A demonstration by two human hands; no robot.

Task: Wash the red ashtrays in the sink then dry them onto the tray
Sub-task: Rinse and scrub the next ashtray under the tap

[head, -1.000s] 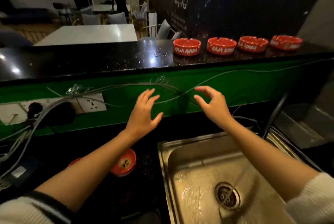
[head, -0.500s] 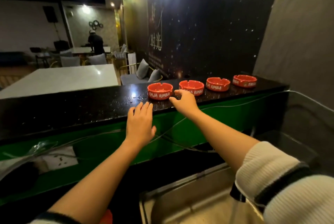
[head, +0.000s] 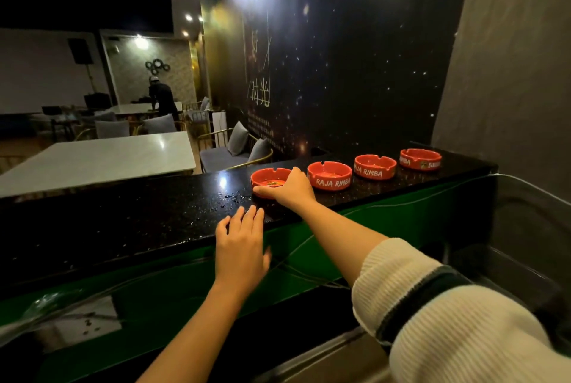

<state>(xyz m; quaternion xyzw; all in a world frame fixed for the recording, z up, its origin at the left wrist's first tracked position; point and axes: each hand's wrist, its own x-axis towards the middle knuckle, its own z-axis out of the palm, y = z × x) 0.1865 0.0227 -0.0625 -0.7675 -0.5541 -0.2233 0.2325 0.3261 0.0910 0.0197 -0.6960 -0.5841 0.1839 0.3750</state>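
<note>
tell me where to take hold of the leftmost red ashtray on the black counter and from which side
Grip the leftmost round red ashtray by its raised outer wall, coming from the near side, thumb on one flank and fingers over the other, much as the right hand does now. It sits flat and upright on the glossy black counter, with open space on its left; the neighbouring red ashtray crowds its right.

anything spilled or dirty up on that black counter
Yes. Small droplets or specks are scattered on the black counter just left of the leftmost ashtray, which has dark residue in its bowl. The right hand grips that ashtray.
</note>
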